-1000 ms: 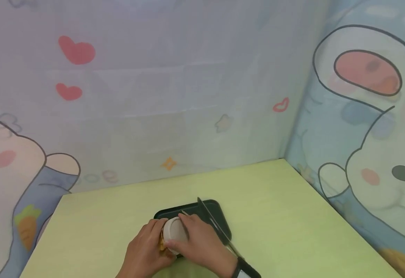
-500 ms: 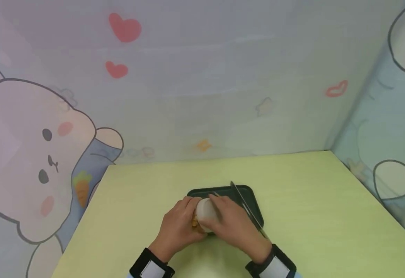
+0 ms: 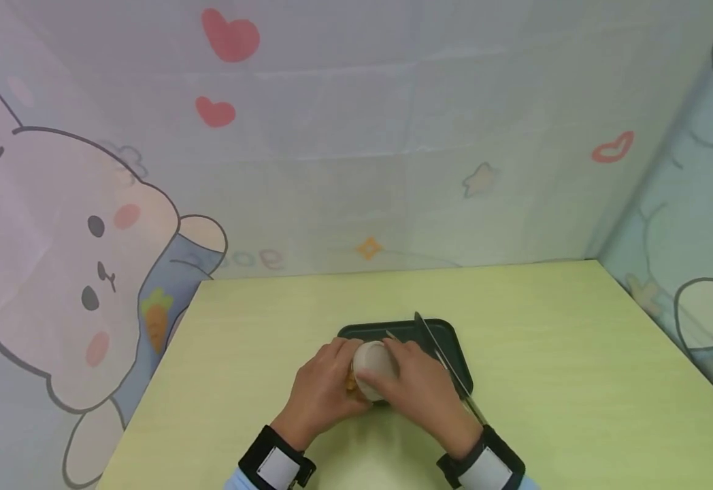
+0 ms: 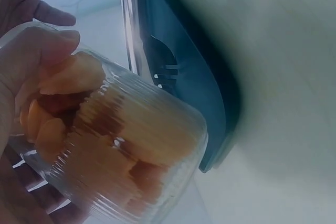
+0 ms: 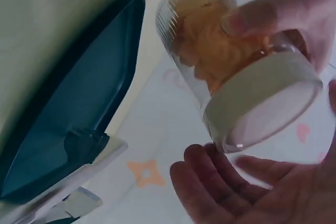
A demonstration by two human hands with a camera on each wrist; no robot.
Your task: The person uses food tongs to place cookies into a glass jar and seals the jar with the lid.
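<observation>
A clear ribbed jar (image 4: 131,150) of orange chunks with a white lid (image 3: 373,364) is held tilted over the near edge of a dark tray (image 3: 448,333). My left hand (image 3: 326,391) grips the jar's body, thumb across the glass (image 5: 247,22). My right hand (image 3: 420,388) cups the lid (image 5: 262,103), its fingers (image 5: 226,192) curled just under the rim. A knife (image 3: 439,354) lies along the tray's right side, tip pointing away from me.
The tray sits on a pale green table (image 3: 546,354). Cartoon-printed curtains close off the back and right sides. A thin utensil (image 3: 393,335) shows on the tray behind my right hand. Black wrist straps are on both arms.
The head view has swung left and down, so the table sits further right in frame. Both hands stay on the jar at the tray's near edge.
</observation>
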